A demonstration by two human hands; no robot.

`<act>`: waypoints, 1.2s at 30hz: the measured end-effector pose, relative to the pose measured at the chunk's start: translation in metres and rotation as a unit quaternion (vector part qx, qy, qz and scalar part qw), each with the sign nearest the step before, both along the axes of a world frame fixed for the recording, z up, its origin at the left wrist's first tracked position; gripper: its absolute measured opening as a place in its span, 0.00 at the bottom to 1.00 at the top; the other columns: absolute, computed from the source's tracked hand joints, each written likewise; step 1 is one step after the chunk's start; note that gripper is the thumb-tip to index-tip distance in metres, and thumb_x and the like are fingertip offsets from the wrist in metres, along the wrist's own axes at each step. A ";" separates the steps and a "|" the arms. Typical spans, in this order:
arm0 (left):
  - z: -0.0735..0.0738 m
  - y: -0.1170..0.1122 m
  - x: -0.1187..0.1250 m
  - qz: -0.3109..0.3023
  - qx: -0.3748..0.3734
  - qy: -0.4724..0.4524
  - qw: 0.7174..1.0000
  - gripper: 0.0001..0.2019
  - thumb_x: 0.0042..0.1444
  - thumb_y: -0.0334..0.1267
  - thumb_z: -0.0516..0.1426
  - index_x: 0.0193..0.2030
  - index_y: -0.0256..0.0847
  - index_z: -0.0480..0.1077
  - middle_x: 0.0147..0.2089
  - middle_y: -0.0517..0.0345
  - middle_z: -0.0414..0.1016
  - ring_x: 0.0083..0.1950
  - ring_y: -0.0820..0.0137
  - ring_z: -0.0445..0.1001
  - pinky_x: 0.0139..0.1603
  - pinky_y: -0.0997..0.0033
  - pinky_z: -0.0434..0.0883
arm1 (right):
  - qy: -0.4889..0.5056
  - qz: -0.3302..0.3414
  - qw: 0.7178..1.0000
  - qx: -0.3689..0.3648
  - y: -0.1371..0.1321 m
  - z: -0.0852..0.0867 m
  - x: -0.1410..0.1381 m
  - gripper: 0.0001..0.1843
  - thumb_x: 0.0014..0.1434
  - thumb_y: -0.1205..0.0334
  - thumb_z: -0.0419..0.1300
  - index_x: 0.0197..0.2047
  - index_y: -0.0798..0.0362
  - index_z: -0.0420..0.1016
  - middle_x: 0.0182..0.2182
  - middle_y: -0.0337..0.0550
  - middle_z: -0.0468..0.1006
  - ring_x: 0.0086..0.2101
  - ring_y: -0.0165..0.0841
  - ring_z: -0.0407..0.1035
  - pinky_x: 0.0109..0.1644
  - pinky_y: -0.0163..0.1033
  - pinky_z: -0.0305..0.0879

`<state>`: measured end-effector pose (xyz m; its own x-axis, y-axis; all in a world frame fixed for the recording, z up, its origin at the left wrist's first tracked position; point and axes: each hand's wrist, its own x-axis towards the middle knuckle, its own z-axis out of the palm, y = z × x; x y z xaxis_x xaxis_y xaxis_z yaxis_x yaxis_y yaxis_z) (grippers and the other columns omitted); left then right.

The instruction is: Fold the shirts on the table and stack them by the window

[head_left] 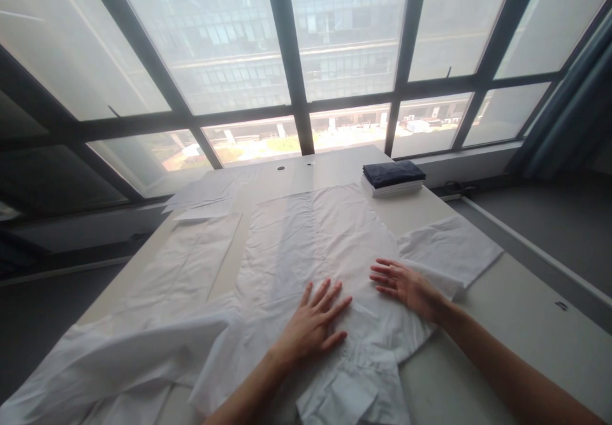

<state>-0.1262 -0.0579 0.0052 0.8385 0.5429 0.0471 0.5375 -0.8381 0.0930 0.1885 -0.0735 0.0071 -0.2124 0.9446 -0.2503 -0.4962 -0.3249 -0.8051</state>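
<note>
A white shirt (315, 240) lies spread flat on the pale table (507, 329), with one short sleeve (449, 246) reaching out to the right and the collar end near me. My left hand (313, 323) rests flat on the shirt's near middle, fingers spread. My right hand (406, 285) lies flat on the cloth just to the right, fingers stretched towards the left. Neither hand holds anything.
More white cloth (119, 355) is bunched at the near left, and other white pieces (205, 195) lie at the far left. A folded stack with a dark navy garment (393, 176) on top stands at the far right corner. Large windows (306, 62) rise behind the table.
</note>
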 end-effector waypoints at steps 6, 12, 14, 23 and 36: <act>-0.004 0.000 -0.002 0.003 0.001 -0.014 1.000 0.34 0.67 0.57 0.51 0.76 0.59 0.46 0.78 0.58 0.45 0.77 0.49 0.46 0.74 0.38 0.42 | 0.012 -0.140 0.990 0.008 0.010 -0.001 0.017 0.16 0.65 0.52 0.59 0.54 0.45 0.76 0.63 0.45 0.71 0.61 0.42 0.67 0.69 0.53 0.58; -0.004 0.000 -0.002 0.002 0.006 -0.018 1.000 0.33 0.68 0.58 0.51 0.76 0.60 0.46 0.78 0.59 0.45 0.77 0.51 0.47 0.74 0.40 0.44 | 0.010 -0.109 0.991 0.070 0.010 0.018 0.041 0.21 0.67 0.46 0.54 0.55 0.46 0.77 0.63 0.46 0.72 0.60 0.44 0.68 0.67 0.55 0.61; -0.004 0.001 -0.002 0.003 0.005 -0.017 1.000 0.33 0.68 0.57 0.50 0.76 0.60 0.45 0.79 0.59 0.45 0.77 0.51 0.47 0.74 0.40 0.44 | -0.034 -0.151 0.984 0.091 0.012 0.022 0.055 0.19 0.66 0.47 0.56 0.53 0.46 0.78 0.61 0.47 0.74 0.57 0.43 0.72 0.63 0.54 0.65; -0.005 0.003 -0.001 0.001 0.015 -0.013 1.000 0.33 0.68 0.58 0.49 0.76 0.60 0.44 0.79 0.59 0.45 0.77 0.50 0.48 0.74 0.40 0.42 | -0.541 -0.441 0.711 0.085 0.028 -0.012 0.188 0.16 0.55 0.57 0.58 0.43 0.56 0.79 0.39 0.54 0.83 0.35 0.42 0.78 0.42 0.47 0.74; -0.006 0.007 -0.002 -0.005 0.027 -0.017 0.999 0.33 0.68 0.56 0.51 0.76 0.60 0.44 0.78 0.59 0.46 0.76 0.51 0.49 0.75 0.42 0.42 | -0.784 -0.322 0.521 -0.105 0.020 -0.046 0.221 0.23 0.50 0.53 0.60 0.45 0.58 0.83 0.49 0.69 0.76 0.51 0.63 0.66 0.48 0.66 0.63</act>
